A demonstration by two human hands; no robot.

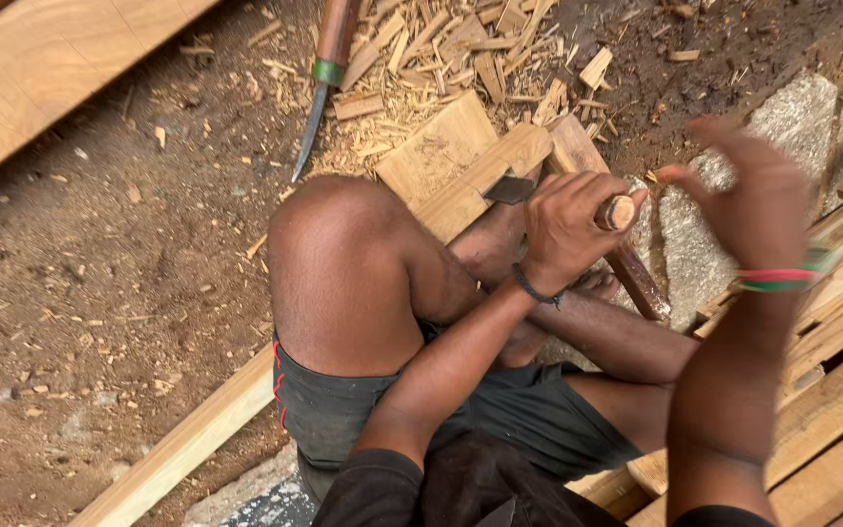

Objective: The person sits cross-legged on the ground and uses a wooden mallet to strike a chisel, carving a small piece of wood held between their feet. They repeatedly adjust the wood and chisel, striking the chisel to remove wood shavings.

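Note:
My left hand (566, 232) is closed around the round wooden handle (620, 212) of a cutting tool. Its dark metal blade (509, 187) rests against a light wooden block (461, 166) lying on the ground by my bent knee (343, 254). A dark cord sits on that wrist. My right hand (755, 195) hangs in the air to the right, blurred, fingers spread and holding nothing, with coloured bands on the wrist. A reddish-brown wooden bar (636, 278) lies under my left hand.
A long blade with a wooden handle and green band (322, 88) lies on the dirt beside a pile of wood chips (441, 49). Grey stones (792, 117) are at the right, stacked planks (831, 410) at lower right, a plank (31, 78) at top left and another (187, 444) at lower left.

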